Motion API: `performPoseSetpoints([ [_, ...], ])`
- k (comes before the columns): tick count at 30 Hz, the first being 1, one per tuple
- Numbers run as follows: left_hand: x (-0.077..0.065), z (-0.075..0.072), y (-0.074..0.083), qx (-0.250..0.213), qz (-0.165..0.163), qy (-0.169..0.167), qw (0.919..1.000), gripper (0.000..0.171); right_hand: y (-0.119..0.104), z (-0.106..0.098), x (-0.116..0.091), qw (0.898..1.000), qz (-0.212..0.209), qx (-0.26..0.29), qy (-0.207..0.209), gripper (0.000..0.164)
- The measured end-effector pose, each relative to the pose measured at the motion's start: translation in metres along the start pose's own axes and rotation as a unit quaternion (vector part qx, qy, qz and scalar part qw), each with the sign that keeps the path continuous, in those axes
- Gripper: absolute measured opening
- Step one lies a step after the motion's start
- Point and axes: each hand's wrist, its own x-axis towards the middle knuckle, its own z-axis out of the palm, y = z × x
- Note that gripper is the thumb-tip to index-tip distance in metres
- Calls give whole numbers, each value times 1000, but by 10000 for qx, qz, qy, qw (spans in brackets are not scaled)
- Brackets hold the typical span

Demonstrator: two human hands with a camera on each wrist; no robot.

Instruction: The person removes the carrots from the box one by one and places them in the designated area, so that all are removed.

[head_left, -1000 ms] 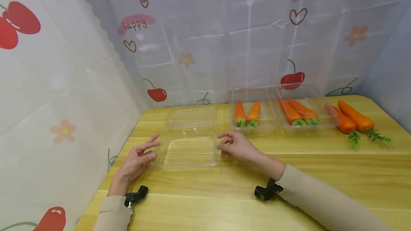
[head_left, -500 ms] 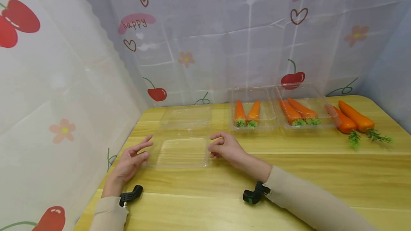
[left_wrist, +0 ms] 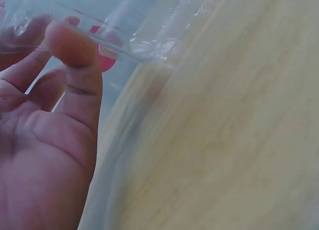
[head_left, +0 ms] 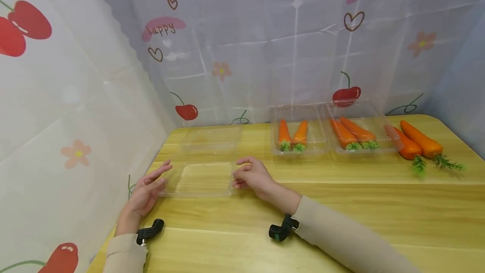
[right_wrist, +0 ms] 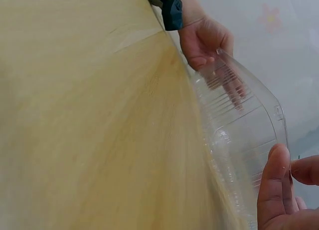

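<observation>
An unfolded clear plastic clamshell container (head_left: 197, 195) stands on the left part of the table, its lid (head_left: 212, 137) laid back toward the curtain. At its left rim is my left hand (head_left: 145, 193); in the left wrist view the thumb (left_wrist: 74, 48) lies on the rim with fingers behind the plastic. My right hand (head_left: 253, 177) pinches the right rim between thumb (right_wrist: 275, 175) and fingers, as the right wrist view shows. No contents are visible in this container.
Two clear containers (head_left: 318, 144) (head_left: 382, 148) stand at the back, each holding two carrots (head_left: 300, 133) (head_left: 356, 129). Two loose carrots (head_left: 420, 138) lie at the right end of the wooden table (head_left: 341, 205). A printed curtain (head_left: 261, 75) rises behind and at the left.
Both hands and the unfolded container have slid left across the table together. The filled containers and loose carrots have stayed put.
</observation>
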Motion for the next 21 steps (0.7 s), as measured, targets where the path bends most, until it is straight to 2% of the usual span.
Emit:
performPoseSetpoints([
  [8,-5,-9,5,-262,-197,318,9990,45,5,20,12,9997,-200,104,-1,48],
  [14,-7,-14,6,-319,-163,647,9973,45,13,34,20,9993,-194,280,125,49],
  [18,-11,-15,9,-139,-217,1075,9939,44,17,43,25,9990,-193,334,226,48],
  [21,-12,-14,11,14,-288,1548,9875,43,19,50,28,9985,-227,409,270,48],
])
